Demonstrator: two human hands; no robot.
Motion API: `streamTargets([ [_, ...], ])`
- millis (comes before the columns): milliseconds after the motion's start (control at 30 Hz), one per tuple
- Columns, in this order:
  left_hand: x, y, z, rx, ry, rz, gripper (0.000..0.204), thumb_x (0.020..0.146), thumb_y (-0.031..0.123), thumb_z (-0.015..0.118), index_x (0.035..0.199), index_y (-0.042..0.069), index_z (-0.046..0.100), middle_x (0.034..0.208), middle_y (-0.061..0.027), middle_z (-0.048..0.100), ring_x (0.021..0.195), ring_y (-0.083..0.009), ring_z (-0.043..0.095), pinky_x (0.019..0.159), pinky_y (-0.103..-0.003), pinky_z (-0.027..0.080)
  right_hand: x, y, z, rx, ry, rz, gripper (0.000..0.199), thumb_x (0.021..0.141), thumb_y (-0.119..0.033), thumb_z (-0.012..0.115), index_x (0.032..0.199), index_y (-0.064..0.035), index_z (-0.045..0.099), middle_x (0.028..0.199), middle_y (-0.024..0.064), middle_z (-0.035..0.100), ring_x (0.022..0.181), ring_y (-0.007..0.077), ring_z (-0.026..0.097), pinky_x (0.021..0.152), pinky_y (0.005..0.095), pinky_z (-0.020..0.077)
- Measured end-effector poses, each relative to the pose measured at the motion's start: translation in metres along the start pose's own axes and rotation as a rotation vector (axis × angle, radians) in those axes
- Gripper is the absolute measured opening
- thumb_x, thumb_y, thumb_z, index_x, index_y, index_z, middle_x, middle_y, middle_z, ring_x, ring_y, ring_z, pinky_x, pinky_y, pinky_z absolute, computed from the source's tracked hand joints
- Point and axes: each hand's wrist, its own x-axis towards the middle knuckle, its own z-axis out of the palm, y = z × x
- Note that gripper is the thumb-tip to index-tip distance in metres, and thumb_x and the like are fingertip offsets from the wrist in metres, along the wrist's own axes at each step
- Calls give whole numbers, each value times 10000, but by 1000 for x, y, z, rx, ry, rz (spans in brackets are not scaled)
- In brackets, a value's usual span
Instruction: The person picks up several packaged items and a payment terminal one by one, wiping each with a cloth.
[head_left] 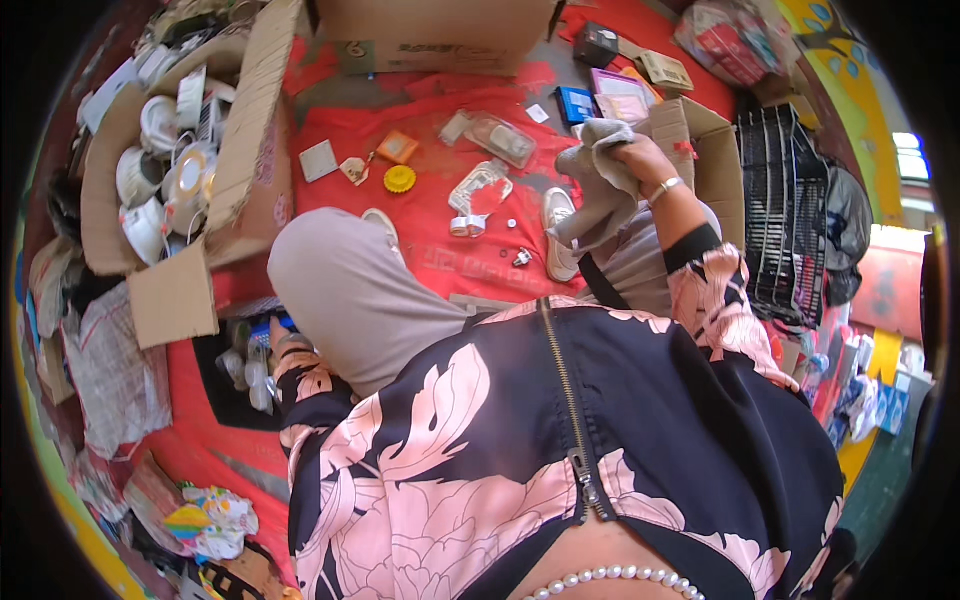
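My right hand (645,165) is closed around a grey cloth (600,185), which hangs crumpled above my right knee and shoe. Beside the same hand is an open cardboard box (712,150). My left hand (284,338) is down at my left side, by a black tray (212,375) with several small clear, rounded pieces (256,372) and something blue in it. The sleeve and my knee hide most of its fingers. On the red sheet (420,240) between my feet lie a torn clear package (480,195), a small black-and-white part (522,257) and white caps.
A large carton (255,130) full of white round lamp fittings (160,125) stands at the left. Farther off are a yellow scalloped disc (399,179), an orange box (398,147) and a big carton (430,35). A black plastic crate (780,210) stands at the right.
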Motion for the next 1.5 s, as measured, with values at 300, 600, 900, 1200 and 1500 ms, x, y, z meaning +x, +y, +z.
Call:
streamTargets([
  [300, -142, 93, -84, -5, 331, 431, 481, 862, 359, 492, 1119, -37, 585, 1095, -206, 608, 1009, -294, 581, 906, -379, 422, 104, 35, 38, -1020, -300, 100, 403, 726, -342, 622, 1057, -113, 644, 926, 157, 664, 859, 306, 637, 749, 395, 494],
  [600, -355, 243, -137, 146, 595, 1334, 268, 880, 92, 443, 1055, -54, 585, 1154, -207, 550, 1103, -367, 492, 962, -463, 361, 157, 143, 108, -862, -67, 331, 625, 779, -479, 577, 1219, -53, 453, 1018, 220, 628, 928, 362, 621, 808, 439, 487],
  [900, -345, 261, -135, 299, 493, 1329, 263, 822, 66, 451, 1018, -36, 594, 1152, -201, 549, 1131, -397, 469, 965, -495, 353, 199, 150, 126, -807, 10, 223, 533, 785, -407, 567, 1192, -69, 506, 1155, 201, 574, 1050, 355, 566, 886, 419, 459],
  [1200, -352, 265, -127, 75, 412, 1425, 234, 795, 15, 496, 1000, -32, 600, 1085, -171, 583, 1059, -348, 520, 924, -431, 397, 170, 74, 75, -823, -67, 125, 395, 790, -359, 563, 1027, -45, 600, 1001, 209, 633, 962, 361, 600, 822, 426, 473],
  [1500, -406, 295, -77, -837, -454, 1224, 448, 924, 270, 500, 1260, -19, 437, 1286, -134, 465, 1187, -252, 444, 1011, -347, 333, -40, -107, 94, -278, -19, -426, 296, 809, -265, 611, 1037, -76, 606, 936, 150, 646, 874, 270, 632, 762, 354, 481],
])
